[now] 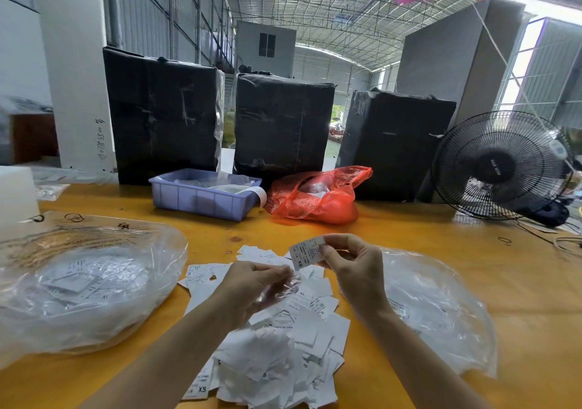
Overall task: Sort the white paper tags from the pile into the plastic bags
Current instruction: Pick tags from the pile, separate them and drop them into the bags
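Observation:
A pile of white paper tags lies on the yellow table in front of me. My right hand pinches one tag marked XS and holds it up above the pile. My left hand hovers over the pile with its fingers curled on a small piece of clear plastic film. A large clear plastic bag holding tags lies to the left. Another clear plastic bag lies to the right, with a few tags inside.
A blue plastic bin and a red plastic bag sit further back on the table. Three black wrapped boxes stand behind them. A black fan stands at the right. A white block is at the left edge.

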Motion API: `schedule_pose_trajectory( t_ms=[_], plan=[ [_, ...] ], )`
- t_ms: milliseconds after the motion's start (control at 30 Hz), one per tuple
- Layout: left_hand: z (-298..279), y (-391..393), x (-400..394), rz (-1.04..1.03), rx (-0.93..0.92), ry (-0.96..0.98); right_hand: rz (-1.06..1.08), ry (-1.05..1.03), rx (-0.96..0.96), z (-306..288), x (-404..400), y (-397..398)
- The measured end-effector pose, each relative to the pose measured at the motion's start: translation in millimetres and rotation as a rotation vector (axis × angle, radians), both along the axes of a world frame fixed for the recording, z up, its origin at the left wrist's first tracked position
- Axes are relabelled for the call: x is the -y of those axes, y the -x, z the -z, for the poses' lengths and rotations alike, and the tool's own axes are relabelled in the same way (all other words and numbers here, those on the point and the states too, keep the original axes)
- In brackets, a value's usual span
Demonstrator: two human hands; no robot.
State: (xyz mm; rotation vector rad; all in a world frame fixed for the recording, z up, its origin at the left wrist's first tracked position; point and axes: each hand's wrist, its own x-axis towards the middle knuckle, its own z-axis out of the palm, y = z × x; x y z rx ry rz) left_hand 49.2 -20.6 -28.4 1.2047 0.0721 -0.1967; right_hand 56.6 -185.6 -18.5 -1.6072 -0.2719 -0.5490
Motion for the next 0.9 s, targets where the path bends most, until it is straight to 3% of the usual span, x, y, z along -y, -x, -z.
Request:
schedule_pose_trajectory(
  t_ms=[567, 900],
  plan=[
    [0.7, 0.8, -2.8, 0.126, -0.012, -0.013, 0.067, 0.088, 0.091, 4.1, -1.3, 0.6],
    [-1.1, -1.1, -3.1, 0.075, -0.023, -0.027, 0.087, 0.101, 0.104, 5.4, 0.0, -1.5]
  ],
)
